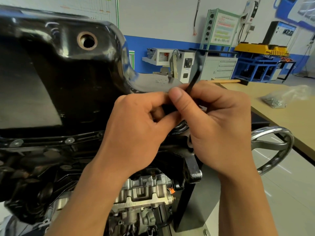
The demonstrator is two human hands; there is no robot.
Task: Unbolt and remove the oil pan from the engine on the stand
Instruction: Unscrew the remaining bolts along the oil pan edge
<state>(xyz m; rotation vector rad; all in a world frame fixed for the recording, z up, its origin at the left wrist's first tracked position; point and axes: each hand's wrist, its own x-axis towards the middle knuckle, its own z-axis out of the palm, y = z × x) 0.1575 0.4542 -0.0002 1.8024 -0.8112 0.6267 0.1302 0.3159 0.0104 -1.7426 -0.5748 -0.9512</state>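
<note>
Because flange bolts (69,140) look seated, oil pan (68,74) not yet free | left hand (136,126) grip curled round low end of black wrench (196,74) | right hand (219,123) grip pinches shank to steady it

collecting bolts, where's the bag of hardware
Head view, far right: the clear bag of hardware lies on the tan workbench, beyond the chrome handwheel.

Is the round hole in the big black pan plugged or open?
Open. The hole in the oil pan shows a bare ring around a dark, empty middle, no plug.
</note>
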